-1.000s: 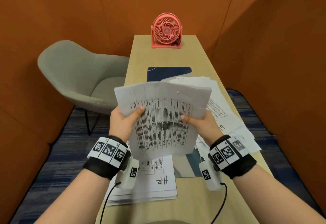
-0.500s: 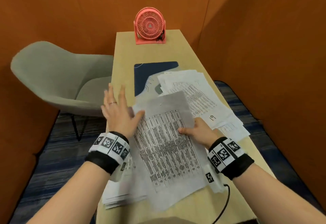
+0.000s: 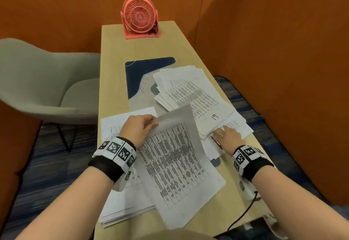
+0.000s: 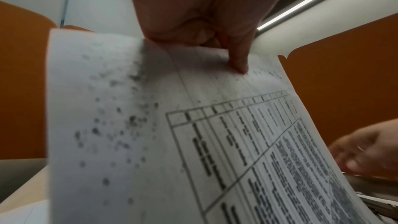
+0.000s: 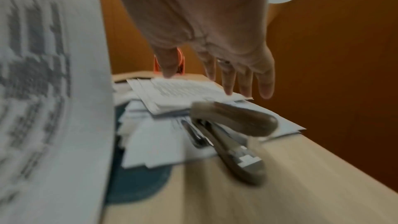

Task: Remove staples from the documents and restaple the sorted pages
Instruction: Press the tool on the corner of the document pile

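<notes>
— Item one, the grips?
— Left hand [image 3: 138, 128] pinches the far edge of the sorted pages [image 3: 177, 166], lifted and tilted. Right hand [image 3: 229, 136], fingers spread, holds nothing.

— Item two, the stapler [image 5: 232, 135]?
— On the table [image 3: 117, 51], just under the right hand's fingers; long axis running toward the person. Right hand is nearer; the loose paper pile [image 3: 196, 96] lies beyond.

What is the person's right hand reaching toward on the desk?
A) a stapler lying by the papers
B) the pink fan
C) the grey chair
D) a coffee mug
A: the right hand, fingers spread, hovers just above the stapler beside the loose papers.
</notes>
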